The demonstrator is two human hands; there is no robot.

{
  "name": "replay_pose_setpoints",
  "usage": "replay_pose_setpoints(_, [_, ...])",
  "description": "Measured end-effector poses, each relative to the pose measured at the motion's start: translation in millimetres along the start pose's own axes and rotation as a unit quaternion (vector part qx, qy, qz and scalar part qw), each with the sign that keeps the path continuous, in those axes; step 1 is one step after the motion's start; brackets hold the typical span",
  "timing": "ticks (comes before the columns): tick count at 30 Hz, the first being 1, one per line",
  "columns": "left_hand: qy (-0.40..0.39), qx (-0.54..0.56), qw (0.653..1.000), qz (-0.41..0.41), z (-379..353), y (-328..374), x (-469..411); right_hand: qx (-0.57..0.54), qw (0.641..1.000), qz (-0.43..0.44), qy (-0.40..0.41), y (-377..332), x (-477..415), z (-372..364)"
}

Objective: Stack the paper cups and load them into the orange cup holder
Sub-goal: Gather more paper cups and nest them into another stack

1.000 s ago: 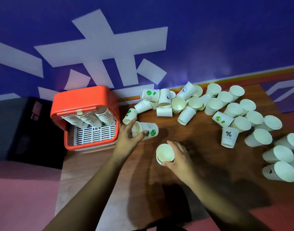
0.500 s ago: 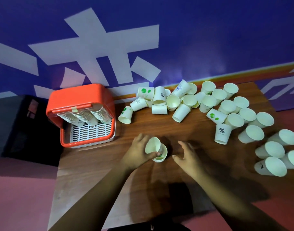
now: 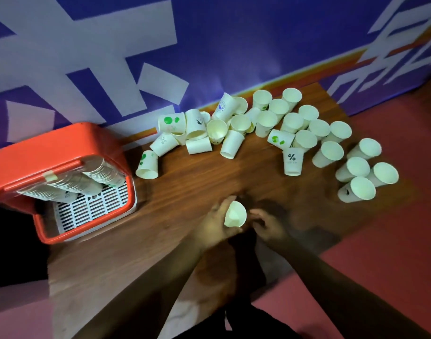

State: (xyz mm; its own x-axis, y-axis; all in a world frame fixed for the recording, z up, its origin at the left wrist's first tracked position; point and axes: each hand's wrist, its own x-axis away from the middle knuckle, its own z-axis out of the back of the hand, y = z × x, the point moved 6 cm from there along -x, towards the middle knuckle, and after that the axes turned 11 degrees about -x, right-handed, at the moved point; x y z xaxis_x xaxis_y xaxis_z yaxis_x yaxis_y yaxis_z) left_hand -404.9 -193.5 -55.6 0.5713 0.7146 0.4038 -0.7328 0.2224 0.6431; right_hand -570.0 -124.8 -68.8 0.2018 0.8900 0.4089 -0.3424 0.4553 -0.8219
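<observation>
While stacks (image 3: 97, 178) inside orange cup holder (image 3: 50, 148), left hand (image 3: 213, 227) around cup (image 3: 235, 214), right hand (image 3: 268, 223) slack.

free: table (image 3: 209, 184) strip before loose cups (image 3: 239, 126) | blocked: far edge by cups; left by orange cup holder (image 3: 50, 148)

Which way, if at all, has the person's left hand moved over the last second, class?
Yes. The left hand, holding a paper cup, has drawn away from the orange cup holder, moving rightward and nearer the camera.
</observation>
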Motion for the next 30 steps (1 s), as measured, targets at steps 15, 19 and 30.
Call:
replay_pose_setpoints(15, [-0.092, -0.007, 0.996, -0.020, -16.1, 90.3, -63.9, 0.016, 0.993, 0.031, 0.113, 30.9, 16.2, 116.3])
replay_pose_setpoints(19, [-0.038, -0.057, 0.997, 0.025, 19.0, 111.8, -104.2, 0.077, 0.975, 0.059, 0.198, 45.2, 9.1, 184.9])
replay_pose_setpoints(30, [0.020, -0.137, 0.990, 0.037, -5.8, 179.8, -231.2, 0.206, 0.942, -0.059, 0.259, 110.6, -24.6, 282.0])
